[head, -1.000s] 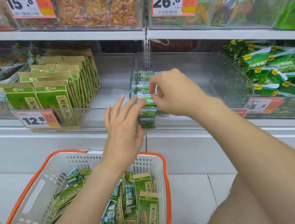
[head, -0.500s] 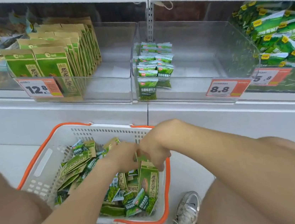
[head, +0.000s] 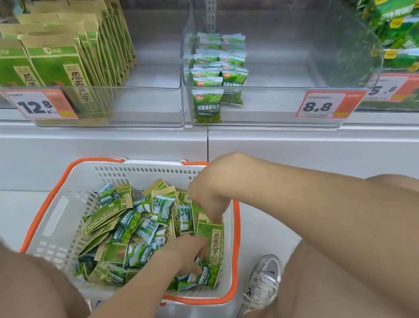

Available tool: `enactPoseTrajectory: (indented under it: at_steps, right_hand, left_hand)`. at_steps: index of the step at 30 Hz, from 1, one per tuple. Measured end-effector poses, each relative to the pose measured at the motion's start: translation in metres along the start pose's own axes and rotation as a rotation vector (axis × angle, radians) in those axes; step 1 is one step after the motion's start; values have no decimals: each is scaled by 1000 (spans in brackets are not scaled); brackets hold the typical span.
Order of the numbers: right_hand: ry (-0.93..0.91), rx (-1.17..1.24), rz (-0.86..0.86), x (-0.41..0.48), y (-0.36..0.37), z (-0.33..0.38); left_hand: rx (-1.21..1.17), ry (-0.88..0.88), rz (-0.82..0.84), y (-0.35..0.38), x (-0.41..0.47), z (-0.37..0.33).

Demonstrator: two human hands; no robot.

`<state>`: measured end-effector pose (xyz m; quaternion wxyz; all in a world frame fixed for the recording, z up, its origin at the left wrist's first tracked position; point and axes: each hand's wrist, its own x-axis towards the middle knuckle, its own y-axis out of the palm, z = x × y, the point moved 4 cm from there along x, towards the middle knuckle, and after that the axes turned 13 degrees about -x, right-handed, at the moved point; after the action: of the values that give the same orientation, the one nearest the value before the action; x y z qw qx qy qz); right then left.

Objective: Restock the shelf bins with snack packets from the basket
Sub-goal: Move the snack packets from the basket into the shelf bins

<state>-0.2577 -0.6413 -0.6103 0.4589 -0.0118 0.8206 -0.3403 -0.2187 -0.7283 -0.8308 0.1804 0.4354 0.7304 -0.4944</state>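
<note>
A second ago both hands were at the middle bin [head: 274, 92]. Now the left hand [head: 188, 254] and right hand [head: 207, 193] are sunk in the basket [head: 53, 225] — one placement is judged finished, the next pick begun. The left fingers are curled down onto a small green packet [head: 205, 277], laid flat, long axis slanting across the near right corner. The right fingers are bunched atop a tall pouch [head: 213, 240], stood on end against the right wall. Whether anything is pinched cannot be told.
</note>
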Motion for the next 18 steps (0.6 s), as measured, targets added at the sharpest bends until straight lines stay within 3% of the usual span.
enactPoseTrajectory:
  at_steps: [9, 13, 18]
  right_hand:
    - [-9, -9, -29, -3, -7, -24]
    - [10, 66, -59, -1, -6, -45]
    - [167, 215, -246, -14, -3, -73]
  left_hand:
    - [-444, 159, -133, -65, -10, -12]
    - [-599, 270, -329, -106, -29, -34]
    - [-894, 386, -455, -147, -62, -59]
